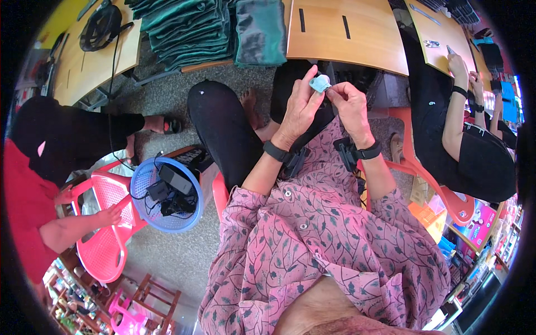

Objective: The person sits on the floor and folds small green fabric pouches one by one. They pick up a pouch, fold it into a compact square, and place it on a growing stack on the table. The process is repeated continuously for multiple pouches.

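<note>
A small pale turquoise and white piece (320,84), perhaps bunched cloth, is held up between my two hands, just off the table's near edge. My left hand (300,109) grips it between thumb and fingers, with the index finger pointing up beside it. On its other side, the thumb and fingertips of my right hand (350,106) pinch its lower edge. The piece is too small to name exactly. A black band sits on each of my wrists.
Stacked dark green cloths (184,33) lie at the left on a wooden table (346,28). A blue basket (192,167) with black devices stands left of my lap, near a pink chair (111,192). People sit on both sides; one works at another table (441,33).
</note>
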### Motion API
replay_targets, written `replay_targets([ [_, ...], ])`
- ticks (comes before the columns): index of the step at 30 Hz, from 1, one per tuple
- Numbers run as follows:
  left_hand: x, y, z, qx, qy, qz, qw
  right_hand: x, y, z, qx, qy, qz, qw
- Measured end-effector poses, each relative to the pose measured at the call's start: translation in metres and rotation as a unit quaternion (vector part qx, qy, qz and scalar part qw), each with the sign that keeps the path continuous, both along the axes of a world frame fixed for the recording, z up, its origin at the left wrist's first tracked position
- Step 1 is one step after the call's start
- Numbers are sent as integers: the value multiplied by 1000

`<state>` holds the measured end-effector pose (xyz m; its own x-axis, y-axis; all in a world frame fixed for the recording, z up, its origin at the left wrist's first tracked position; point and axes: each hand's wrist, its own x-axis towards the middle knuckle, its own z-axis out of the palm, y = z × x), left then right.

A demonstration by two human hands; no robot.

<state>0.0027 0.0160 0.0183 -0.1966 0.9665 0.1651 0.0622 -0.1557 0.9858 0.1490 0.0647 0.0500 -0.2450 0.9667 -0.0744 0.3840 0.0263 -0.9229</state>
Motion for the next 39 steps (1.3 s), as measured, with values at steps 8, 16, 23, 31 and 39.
replay_targets([
  [8, 0, 2, 2, -29, -232, -31, 972, -7, -7, 4, -15, 91, -32, 995],
  [16, -1, 1, -5, -3, -75, -9, 997, -1, -6, 9, -57, 26, 16, 998],
  [23, -5, -1, 9, -18, 33, -13, 999, 1, -2, -7, -68, 9, -5, 998],
  [31, 0, 4, 2, -71, -342, 6, 937, -7, -13, -11, 8, 42, -26, 999],
  [39, 6, 4, 5, -88, -262, 106, 955, -12, -14, -18, 6, 76, -44, 996],
])
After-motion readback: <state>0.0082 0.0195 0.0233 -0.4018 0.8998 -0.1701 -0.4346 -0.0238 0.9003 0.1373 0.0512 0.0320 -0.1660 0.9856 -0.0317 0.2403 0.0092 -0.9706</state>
